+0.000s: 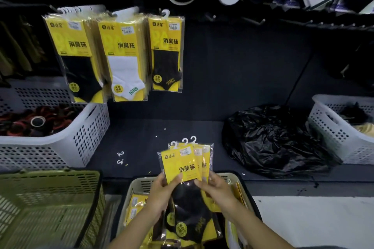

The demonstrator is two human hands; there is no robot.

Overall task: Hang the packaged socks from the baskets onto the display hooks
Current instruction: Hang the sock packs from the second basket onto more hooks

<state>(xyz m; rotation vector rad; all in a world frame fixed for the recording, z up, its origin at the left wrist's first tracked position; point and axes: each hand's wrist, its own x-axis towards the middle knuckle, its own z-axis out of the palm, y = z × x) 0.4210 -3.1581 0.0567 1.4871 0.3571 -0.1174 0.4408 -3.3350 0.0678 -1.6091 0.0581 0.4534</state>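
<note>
Dark shelving fills the view, with a low black shelf (141,139) running across the middle and a black display wall behind it. Just above the shelf's front edge a fanned bundle of sock packs (183,164) (yellow cards, black socks, three white plastic hangers showing at the top) is held upright over a beige basket (137,185) that contains more such packs. The left hand (162,190) grips the bundle's left side, thumb laid across the front of the foremost pack and fingers (163,178) at its left edge. The right hand (216,188) clamps the right side, thumb on the front face below the card and fingers (213,177) wrapped round the right edge. On the wall hang a thick row of black-sock packs (74,54), a row of white-sock packs (123,56) and a further black-sock pack (166,52); bare display hooks (261,21) stand to their right. A white basket (85,137) sits at the shelf's left, another white basket (327,127) at its right beside a crumpled black bag (271,137), and a green basket (50,198) stands lower left.
</note>
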